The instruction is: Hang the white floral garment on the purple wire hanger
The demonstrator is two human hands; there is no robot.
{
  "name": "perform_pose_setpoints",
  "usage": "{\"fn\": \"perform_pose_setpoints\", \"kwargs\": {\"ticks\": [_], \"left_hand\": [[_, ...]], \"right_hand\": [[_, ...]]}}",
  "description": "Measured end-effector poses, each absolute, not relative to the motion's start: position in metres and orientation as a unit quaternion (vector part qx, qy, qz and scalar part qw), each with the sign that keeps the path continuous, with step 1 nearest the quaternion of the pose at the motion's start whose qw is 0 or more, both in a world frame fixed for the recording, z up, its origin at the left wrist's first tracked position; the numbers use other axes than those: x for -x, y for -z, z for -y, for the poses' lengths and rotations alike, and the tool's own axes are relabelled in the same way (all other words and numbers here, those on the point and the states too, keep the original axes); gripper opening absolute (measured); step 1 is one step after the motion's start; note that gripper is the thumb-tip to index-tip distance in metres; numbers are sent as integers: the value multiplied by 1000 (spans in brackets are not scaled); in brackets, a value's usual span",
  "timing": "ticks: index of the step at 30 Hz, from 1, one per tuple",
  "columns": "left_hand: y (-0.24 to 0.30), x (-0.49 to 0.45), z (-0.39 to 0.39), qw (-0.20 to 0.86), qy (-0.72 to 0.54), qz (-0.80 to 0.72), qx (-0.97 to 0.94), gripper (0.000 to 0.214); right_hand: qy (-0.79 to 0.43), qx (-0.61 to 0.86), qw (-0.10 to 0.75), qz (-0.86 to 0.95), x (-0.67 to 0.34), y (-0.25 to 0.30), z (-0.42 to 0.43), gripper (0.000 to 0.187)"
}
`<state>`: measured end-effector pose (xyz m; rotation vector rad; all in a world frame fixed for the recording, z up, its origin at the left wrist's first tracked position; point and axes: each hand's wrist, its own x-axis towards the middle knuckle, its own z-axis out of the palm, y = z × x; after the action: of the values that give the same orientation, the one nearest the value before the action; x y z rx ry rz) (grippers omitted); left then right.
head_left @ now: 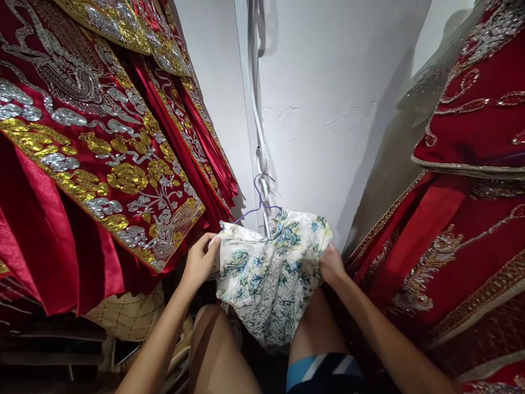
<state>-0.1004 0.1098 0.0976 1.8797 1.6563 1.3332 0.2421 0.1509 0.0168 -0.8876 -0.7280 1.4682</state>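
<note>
A white garment (262,273) with blue, green and yellow flowers hangs in front of me, its fabric wrinkled. It is on a thin purple hanger (257,205), whose hook shows above the neckline. With fingers and thumb, my left hand (202,257) pinches the garment's left shoulder edge. On the other side my right hand (331,264) grips the right sleeve edge, its fingertips partly hidden by the cloth. Between both hands the garment is spread out sideways. Its lower part hangs between my knees.
Red garments with gold and silver sequins (127,178) hang at the left. Beaded red garments (463,219) hang at the right. White cables (259,120) run down the pale wall (324,71) behind the hanger. A beige quilted item (127,314) lies low at the left.
</note>
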Motion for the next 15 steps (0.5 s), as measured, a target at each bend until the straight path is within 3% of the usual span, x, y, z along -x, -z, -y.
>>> {"fn": "perform_pose_setpoints", "kwargs": {"ticks": [6, 10, 13, 15], "left_hand": [[-131, 78, -111, 56, -447, -585, -674, 34], [-147, 67, -118, 34, -437, -597, -672, 34], [-134, 70, -119, 29, -490, -597, -634, 37], [-120, 74, -117, 53, -555, -594, -579, 45]], "right_hand": [[-655, 261, 632, 323, -257, -83, -171, 33], [-631, 262, 617, 390, -240, -116, -160, 42], [-666, 246, 505, 491, -232, -113, -123, 65], [-715, 172, 321, 597, -231, -104, -97, 77]]}}
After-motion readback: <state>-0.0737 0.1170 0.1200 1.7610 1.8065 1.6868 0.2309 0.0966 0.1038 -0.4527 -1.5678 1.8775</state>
